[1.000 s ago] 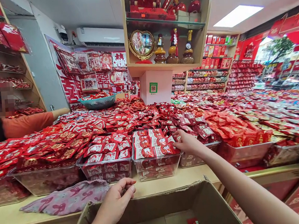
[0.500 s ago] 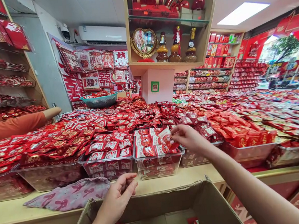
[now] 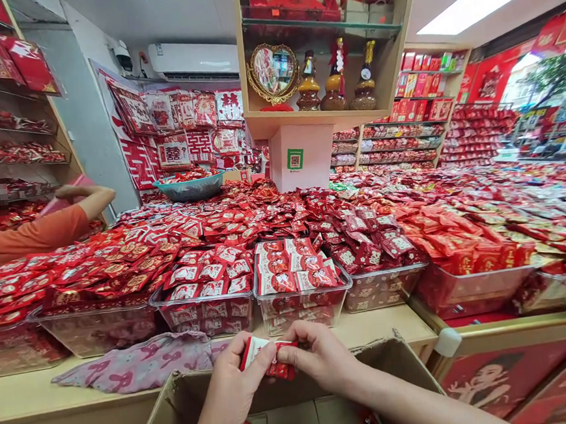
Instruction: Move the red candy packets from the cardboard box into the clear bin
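Observation:
Between my two hands is a small red and white candy packet (image 3: 256, 350), held above the cardboard box (image 3: 287, 394). My left hand (image 3: 237, 382) pinches its left side between thumb and fingers. The right side is gripped by my right hand (image 3: 318, 356), thumb on top; the fingers partly cover the packet. Inside the box, red packets (image 3: 369, 422) lie low, partly hidden by my arms. Just beyond my hands stands a clear plastic bin (image 3: 301, 312) filled with rows of similar red and white packets (image 3: 312, 278).
More bins of red packets (image 3: 207, 309) line the counter. A pink patterned cloth (image 3: 138, 364) lies left of the box. A blue-green basket (image 3: 190, 186) stands farther back. At far left a person in an orange sleeve (image 3: 54, 231) reaches toward shelves.
My right hand has come back from the bin with the packet, and my left hand now grips it too. The person at left has raised an arm holding something pink.

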The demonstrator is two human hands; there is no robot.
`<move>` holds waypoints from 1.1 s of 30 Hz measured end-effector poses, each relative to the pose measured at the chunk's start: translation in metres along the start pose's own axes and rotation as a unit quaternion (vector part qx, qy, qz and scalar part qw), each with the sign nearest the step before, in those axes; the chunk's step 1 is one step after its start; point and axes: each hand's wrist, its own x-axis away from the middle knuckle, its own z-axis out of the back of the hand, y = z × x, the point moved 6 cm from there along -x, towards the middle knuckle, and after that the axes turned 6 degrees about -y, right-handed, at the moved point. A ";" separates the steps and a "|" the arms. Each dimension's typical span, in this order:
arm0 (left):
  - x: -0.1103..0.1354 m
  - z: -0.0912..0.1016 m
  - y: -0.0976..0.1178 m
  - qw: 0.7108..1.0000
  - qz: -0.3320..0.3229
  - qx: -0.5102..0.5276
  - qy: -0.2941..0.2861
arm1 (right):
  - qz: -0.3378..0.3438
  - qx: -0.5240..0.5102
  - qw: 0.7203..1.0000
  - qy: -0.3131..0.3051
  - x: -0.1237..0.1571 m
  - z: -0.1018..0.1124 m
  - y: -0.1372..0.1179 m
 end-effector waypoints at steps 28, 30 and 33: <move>-0.024 0.052 0.001 0.981 -0.061 -0.177 0.044 | -0.213 0.560 0.777 0.194 -0.113 0.193 -0.044; -0.025 0.053 0.000 0.982 -0.058 -0.175 0.045 | -0.216 0.562 0.775 0.193 -0.113 0.194 -0.044; -0.026 0.052 -0.001 0.984 -0.051 -0.167 0.039 | -0.211 0.570 0.769 0.196 -0.110 0.196 -0.047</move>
